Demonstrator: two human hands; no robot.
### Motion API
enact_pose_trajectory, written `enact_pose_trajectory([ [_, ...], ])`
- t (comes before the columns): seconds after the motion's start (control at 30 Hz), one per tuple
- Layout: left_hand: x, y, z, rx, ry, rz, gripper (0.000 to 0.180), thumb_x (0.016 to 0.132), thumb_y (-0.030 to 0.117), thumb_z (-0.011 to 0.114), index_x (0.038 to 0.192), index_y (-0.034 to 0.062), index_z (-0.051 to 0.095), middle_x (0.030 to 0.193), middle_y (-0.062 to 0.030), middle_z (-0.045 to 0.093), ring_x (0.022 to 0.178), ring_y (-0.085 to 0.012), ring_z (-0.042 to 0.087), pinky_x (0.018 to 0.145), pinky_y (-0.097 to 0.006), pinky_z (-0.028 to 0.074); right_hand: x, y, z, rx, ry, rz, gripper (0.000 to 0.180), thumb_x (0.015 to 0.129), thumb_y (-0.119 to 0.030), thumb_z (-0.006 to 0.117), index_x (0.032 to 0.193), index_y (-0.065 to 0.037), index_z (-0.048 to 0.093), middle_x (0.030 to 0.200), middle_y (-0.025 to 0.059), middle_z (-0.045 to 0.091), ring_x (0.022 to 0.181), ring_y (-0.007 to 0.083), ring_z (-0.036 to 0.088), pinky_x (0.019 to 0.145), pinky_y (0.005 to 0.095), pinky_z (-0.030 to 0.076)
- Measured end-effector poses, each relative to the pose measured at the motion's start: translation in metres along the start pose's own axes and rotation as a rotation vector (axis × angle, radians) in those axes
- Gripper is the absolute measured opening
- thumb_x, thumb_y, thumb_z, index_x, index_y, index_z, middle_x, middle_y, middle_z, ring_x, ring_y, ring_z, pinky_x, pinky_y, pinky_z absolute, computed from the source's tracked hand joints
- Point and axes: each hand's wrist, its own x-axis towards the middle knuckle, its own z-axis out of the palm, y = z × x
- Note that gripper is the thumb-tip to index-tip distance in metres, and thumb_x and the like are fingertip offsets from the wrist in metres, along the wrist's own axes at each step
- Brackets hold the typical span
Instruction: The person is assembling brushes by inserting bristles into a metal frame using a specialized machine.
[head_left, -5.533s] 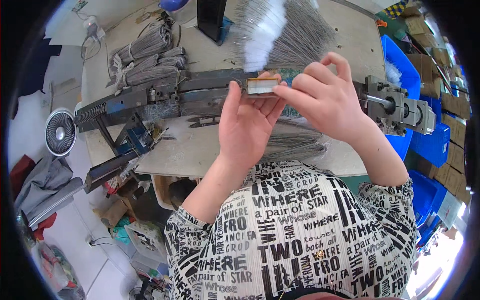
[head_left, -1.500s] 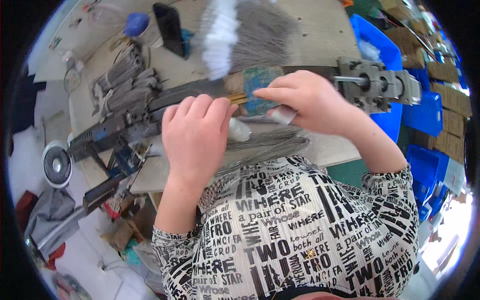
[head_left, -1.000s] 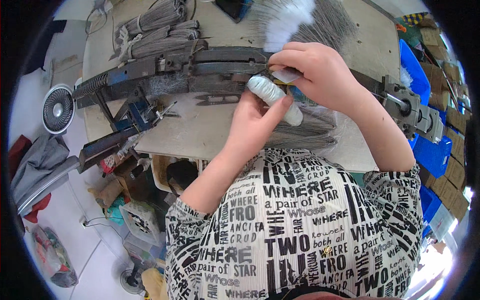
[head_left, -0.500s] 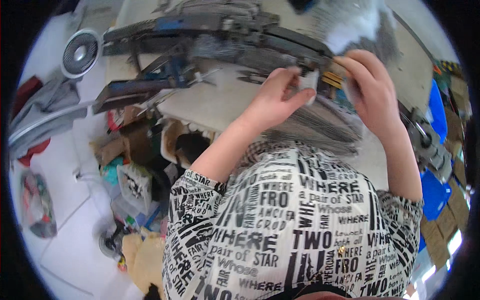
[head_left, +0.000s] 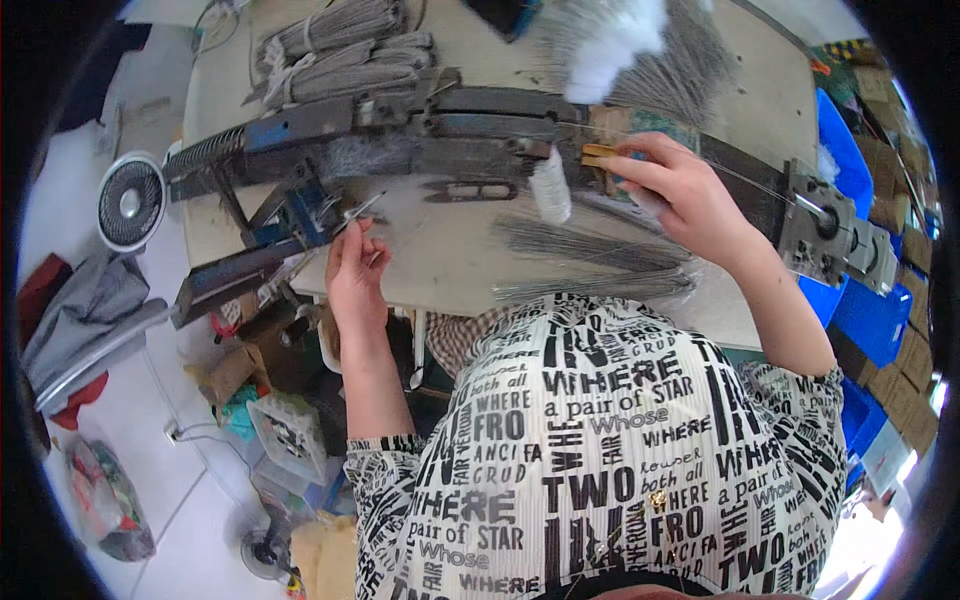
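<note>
My left hand (head_left: 357, 265) is at a thin metal lever (head_left: 362, 208) on the left part of a long dark metal bench machine (head_left: 440, 155). Its fingertips close on the lever's near end. Across the machine, my right hand (head_left: 680, 188) pinches a small yellow-orange piece (head_left: 598, 152), which lies against the machine's right part. Between the hands, a white bristly cylinder (head_left: 550, 188) hangs off the machine's front edge. Thin wire (head_left: 735, 172) runs from near my right hand toward a grey metal fitting (head_left: 825, 225).
Loose grey wires (head_left: 600, 250) lie on the table before me. Tied wire bundles (head_left: 345, 60) are behind the machine, with white fibre (head_left: 615, 45) on more wires at the back right. A fan (head_left: 130, 200) stands left; blue bins (head_left: 870, 320) are at right.
My left hand has left the white cylinder and moved left to the lever. My right hand stays at the yellow-orange piece. The view has shifted, showing more of the table's far side.
</note>
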Motion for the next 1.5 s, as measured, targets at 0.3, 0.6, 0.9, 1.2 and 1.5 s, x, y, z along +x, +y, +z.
enact_pose_trajectory([
  [0.3, -0.014, 0.000, 0.024, -0.056, -0.045, -0.055, 0.025, 0.098, 0.031, 0.061, 0.108, 0.0074, 0.064, 0.083, 0.0041, 0.059, 0.082, -0.0089, 0.057, 0.076, -0.030, 0.046, -0.013, -0.003, -0.001, 0.080, -0.004, 0.058, 0.028, 0.080, 0.001, 0.068, 0.106, -0.003, 0.060, 0.108, 0.0151, 0.060, 0.096, 0.0370, 0.060, 0.083, 0.0410, 0.051],
  [0.6, -0.065, 0.015, 0.248, 0.405, -1.243, 0.037, 0.023, 0.098, 0.023, 0.059, 0.099, 0.0004, 0.064, 0.086, -0.0036, 0.064, 0.079, -0.0119, 0.060, 0.075, -0.028, 0.049, -0.001, -0.026, -0.075, 0.433, 0.251, 0.107, 0.028, 0.096, 0.001, 0.055, 0.124, 0.001, 0.056, 0.117, 0.0069, 0.059, 0.105, 0.0132, 0.057, 0.092, 0.0263, 0.045],
  [0.9, -0.071, 0.013, 0.215, -0.061, -0.623, -0.184, 0.027, 0.102, 0.028, 0.054, 0.104, 0.0026, 0.062, 0.083, -0.0013, 0.058, 0.078, -0.0108, 0.057, 0.075, -0.028, 0.048, 0.027, -0.005, -0.046, 0.254, 0.162, 0.111, 0.022, 0.090, -0.003, 0.063, 0.112, -0.001, 0.065, 0.104, 0.0066, 0.062, 0.091, 0.0157, 0.059, 0.078, 0.0280, 0.047],
  [1.2, -0.064, 0.023, 0.210, -0.123, -0.677, -0.332, 0.043, 0.104, 0.039, 0.046, 0.118, 0.0005, 0.056, 0.102, -0.0060, 0.060, 0.099, -0.0177, 0.060, 0.092, -0.035, 0.049, 0.032, -0.005, -0.034, 0.150, 0.166, 0.025, 0.018, 0.092, -0.005, 0.059, 0.108, 0.001, 0.064, 0.090, 0.0106, 0.063, 0.086, 0.0242, 0.061, 0.079, 0.0322, 0.048],
  [1.5, -0.069, 0.027, 0.211, -0.670, -0.776, -0.485, 0.074, 0.101, 0.057, 0.036, 0.140, -0.0059, 0.037, 0.140, -0.0191, 0.046, 0.137, -0.0272, 0.040, 0.118, -0.042, 0.028, 0.017, -0.029, -0.059, 0.254, 0.240, 0.145, 0.020, 0.083, 0.000, 0.062, 0.102, -0.002, 0.066, 0.104, 0.0123, 0.060, 0.090, 0.0316, 0.062, 0.078, 0.0359, 0.051],
])
